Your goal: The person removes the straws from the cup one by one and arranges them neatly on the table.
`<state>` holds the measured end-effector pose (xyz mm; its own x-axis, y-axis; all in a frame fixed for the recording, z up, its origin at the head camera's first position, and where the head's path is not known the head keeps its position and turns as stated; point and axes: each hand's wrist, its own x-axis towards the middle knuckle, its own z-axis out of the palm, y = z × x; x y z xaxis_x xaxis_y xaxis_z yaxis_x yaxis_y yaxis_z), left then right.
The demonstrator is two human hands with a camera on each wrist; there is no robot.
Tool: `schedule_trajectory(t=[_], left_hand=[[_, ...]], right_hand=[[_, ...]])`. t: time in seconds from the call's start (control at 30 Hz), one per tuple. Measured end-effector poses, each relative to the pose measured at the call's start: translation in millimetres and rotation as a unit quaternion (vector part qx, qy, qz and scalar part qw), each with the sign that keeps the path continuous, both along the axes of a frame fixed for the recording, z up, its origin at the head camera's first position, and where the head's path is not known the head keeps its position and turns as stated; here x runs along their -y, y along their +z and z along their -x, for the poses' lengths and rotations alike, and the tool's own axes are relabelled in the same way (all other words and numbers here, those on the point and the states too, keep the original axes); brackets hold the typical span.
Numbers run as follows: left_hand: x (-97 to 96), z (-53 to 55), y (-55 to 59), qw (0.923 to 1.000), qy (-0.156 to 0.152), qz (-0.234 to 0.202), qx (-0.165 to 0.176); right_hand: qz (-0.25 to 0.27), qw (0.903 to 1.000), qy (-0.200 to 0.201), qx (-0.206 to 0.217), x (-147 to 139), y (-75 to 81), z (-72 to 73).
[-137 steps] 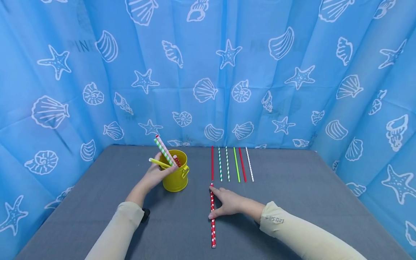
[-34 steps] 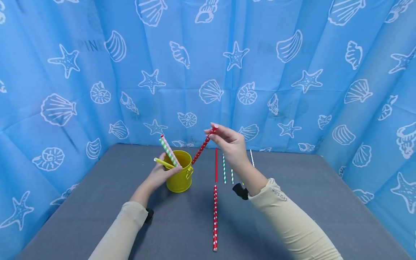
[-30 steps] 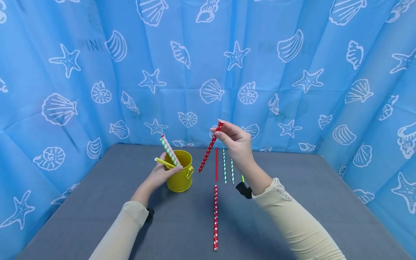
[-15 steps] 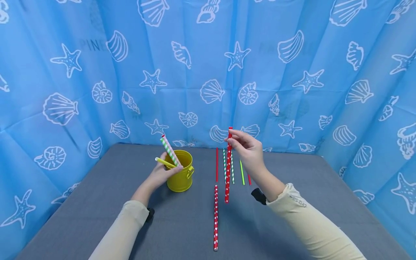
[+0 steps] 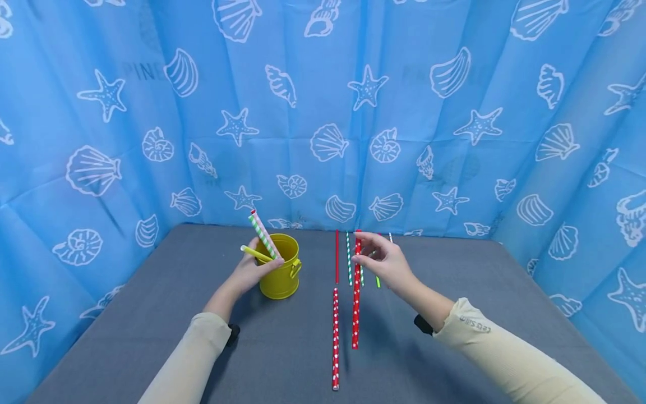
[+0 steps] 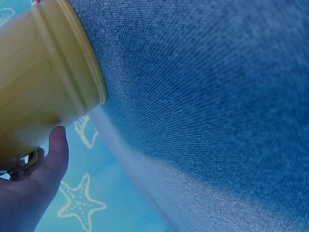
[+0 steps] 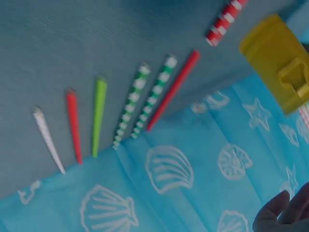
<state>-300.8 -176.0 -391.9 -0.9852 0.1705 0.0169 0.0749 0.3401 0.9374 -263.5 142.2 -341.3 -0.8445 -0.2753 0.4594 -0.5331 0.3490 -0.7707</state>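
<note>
My left hand (image 5: pixel 247 272) grips the yellow bucket (image 5: pixel 279 287) at its left side, thumb at the near rim. Out of the bucket lean a green-and-white striped straw (image 5: pixel 259 231), a pale pink straw (image 5: pixel 268 233) and a yellow straw (image 5: pixel 255 253). My right hand (image 5: pixel 388 262) pinches a red straw with white stars (image 5: pixel 356 314) near its far end. This straw runs lengthwise, just right of a red straw with white spots (image 5: pixel 335 342) that lies on the table. The right wrist view shows only some fingers (image 7: pixel 285 210) and not the held straw.
Several straws lie in a row at the back: a plain red straw (image 7: pixel 174 89), two green-and-white striped straws (image 7: pixel 154 96), a lime green straw (image 7: pixel 99 116), another red straw (image 7: pixel 74 125) and a white speckled straw (image 7: pixel 48 137). Behind hangs a blue shell-print curtain (image 5: pixel 323 112).
The right hand, earlier at the spotted straw on the table, has drawn the starred straw from the bucket, carried it right and lowered it beside the spotted straw. The left hand stays on the bucket.
</note>
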Motion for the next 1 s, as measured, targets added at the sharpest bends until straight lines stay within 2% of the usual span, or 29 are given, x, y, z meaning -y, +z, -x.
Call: schedule_trajectory(t=[0.27,0.47,0.57,0.77,1.0], left_hand=[[-0.1,-3.7,-0.9,0.9999,-0.006,-0.008,0.006],[1.1,-0.6,-1.7,1.0000,0.001,-0.007,-0.001],[0.4,1.1,-1.7,1.0000,0.002,-0.001,-0.001],[0.6,2.1,-2.3,0.9999,0.007,0.003,0.007],[1.0,2.1,-3.3,0.9999,0.008,0.003,0.011]], right_hand=[[-0.028,0.9992,0.017,0.024,-6.4,-26.2,-1.2],[-0.041,0.9953,0.011,0.087,-6.7,-43.0,-3.9],[-0.050,0.9931,0.006,0.106,-6.8,-50.5,-4.4],[-0.054,0.9889,0.008,0.138,-6.4,-60.1,-1.5],[-0.068,0.9836,0.037,0.163,-7.6,-73.4,4.9]])
